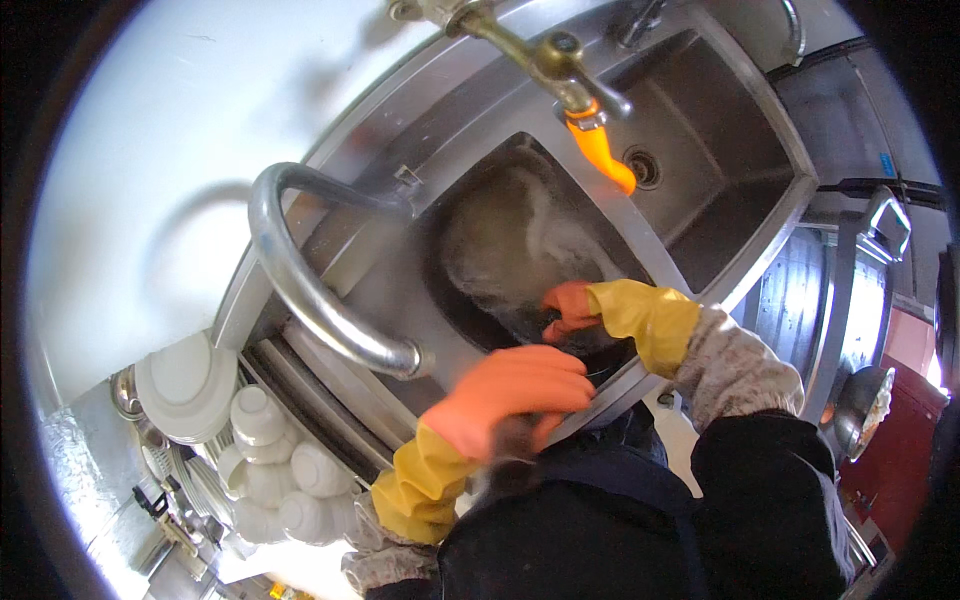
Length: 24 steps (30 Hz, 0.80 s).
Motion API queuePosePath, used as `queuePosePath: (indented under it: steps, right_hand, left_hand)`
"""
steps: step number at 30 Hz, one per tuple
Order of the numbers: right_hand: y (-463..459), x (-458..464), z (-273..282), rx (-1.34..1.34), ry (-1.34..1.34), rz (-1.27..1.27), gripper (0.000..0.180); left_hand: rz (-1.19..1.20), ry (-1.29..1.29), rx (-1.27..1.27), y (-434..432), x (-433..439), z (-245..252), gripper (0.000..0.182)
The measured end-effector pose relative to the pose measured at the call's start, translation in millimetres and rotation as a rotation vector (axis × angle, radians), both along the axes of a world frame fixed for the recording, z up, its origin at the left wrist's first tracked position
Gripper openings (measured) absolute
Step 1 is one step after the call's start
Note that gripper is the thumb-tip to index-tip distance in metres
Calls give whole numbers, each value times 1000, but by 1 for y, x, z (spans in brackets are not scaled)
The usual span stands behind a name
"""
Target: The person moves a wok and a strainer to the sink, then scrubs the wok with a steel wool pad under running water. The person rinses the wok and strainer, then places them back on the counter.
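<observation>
My left hand (514,394), in an orange rubber glove with a yellow cuff, is over the front rim of the steel sink (619,382). Its fingers are bent and it is blurred; whether it holds anything is unclear. My right hand (574,309), gloved alike, reaches into the near right part of a basin of cloudy water (510,232). Its fingertips are at the dark water, and what they touch is hidden. A brass tap (559,67) with an orange rubber hose (604,154) on its spout points towards the divider between the basins.
A curved steel spout (292,292) arches over the left side. At the lower left stand white bowls (259,442), stacked white plates (184,382) and utensils. The second basin (720,142) with a drain lies at the right. A pan (862,412) is at the far right.
</observation>
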State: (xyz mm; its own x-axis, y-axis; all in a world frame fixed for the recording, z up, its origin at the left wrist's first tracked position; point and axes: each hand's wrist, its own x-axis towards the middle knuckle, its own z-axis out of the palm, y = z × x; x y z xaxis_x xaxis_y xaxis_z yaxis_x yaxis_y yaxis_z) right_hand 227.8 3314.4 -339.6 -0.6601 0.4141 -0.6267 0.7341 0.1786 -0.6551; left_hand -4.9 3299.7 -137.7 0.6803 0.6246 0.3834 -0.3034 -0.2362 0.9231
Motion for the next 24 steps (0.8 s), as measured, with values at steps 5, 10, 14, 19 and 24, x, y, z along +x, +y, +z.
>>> queuePosePath:
  steps: [5,10,14,19,24]
  right_hand:
    - [0,23,91,61,109,-408,65]
    - [-12,47,142,267,172,-702,58]
    - [-19,54,182,350,338,-950,57]
    - [-5,40,227,471,476,-1112,55]
    - [12,39,257,685,522,-1091,68]
  left_hand:
    - [-240,456,171,-35,61,-13,41]
    - [-239,508,52,-43,68,-33,49]
    - [162,178,-530,-33,29,15,32]
    - [692,-138,-634,-42,0,41,22]
    - [1133,-418,-797,-53,-34,28,36]
